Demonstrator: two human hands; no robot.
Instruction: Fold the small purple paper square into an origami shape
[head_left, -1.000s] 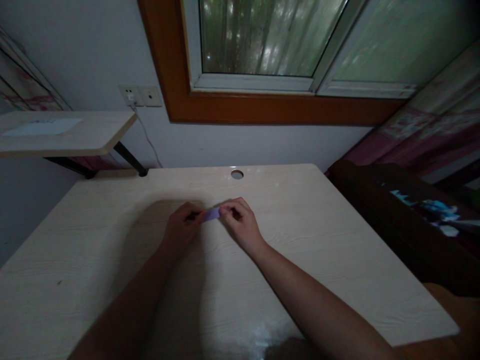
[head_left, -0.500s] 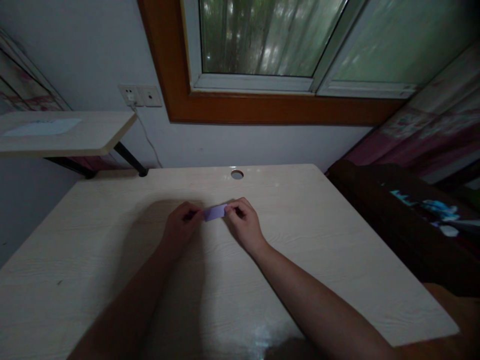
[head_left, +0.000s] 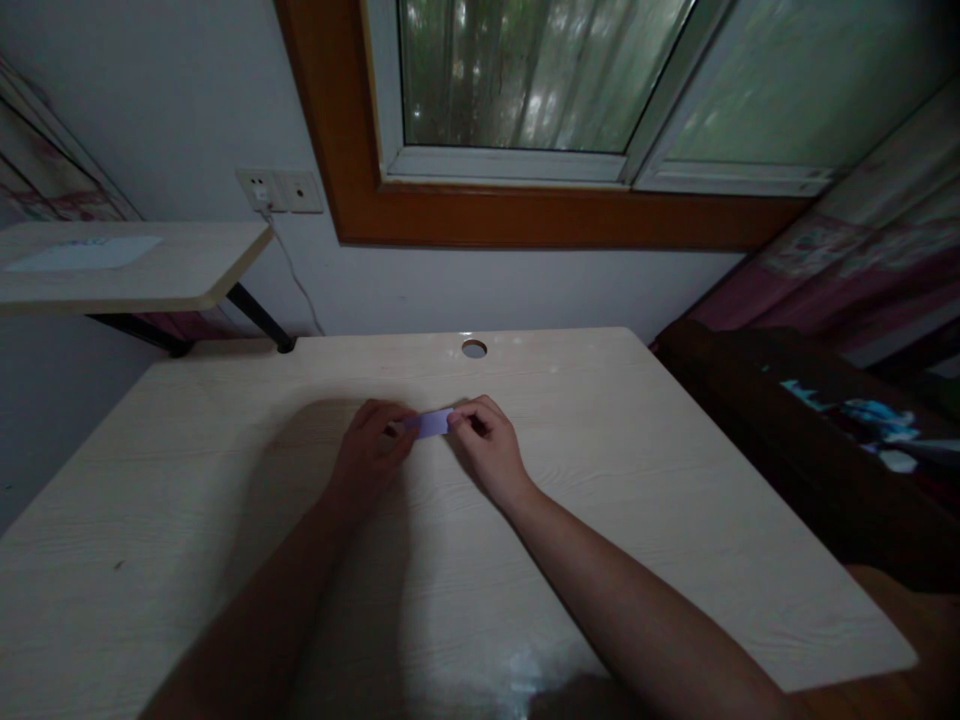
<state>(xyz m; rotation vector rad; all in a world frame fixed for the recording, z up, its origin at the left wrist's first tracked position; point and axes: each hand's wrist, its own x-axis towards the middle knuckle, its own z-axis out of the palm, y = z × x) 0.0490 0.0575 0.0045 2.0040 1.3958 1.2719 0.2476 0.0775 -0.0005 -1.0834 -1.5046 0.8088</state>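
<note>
A small purple strip of paper [head_left: 433,424] is stretched between my two hands, over the far half of the pale wooden desk [head_left: 570,470]. My left hand [head_left: 369,447] pinches its left end between thumb and fingers. The right end is pinched by my right hand [head_left: 491,440]. Both ends of the strip are partly hidden under my fingertips. Whether the strip rests on the desk or is held just above it, I cannot tell.
Past the strip, a round cable hole [head_left: 474,348] is cut near the desk's back edge. A raised shelf [head_left: 217,262] on black legs stands at the back left, bearing a sheet of paper [head_left: 86,254]. A white cord [head_left: 296,275] hangs from the wall socket [head_left: 261,191].
My left hand has shifted slightly right along the strip and covers more of its left end. The right hand stays nearly where it was, and the strip has levelled a little.
</note>
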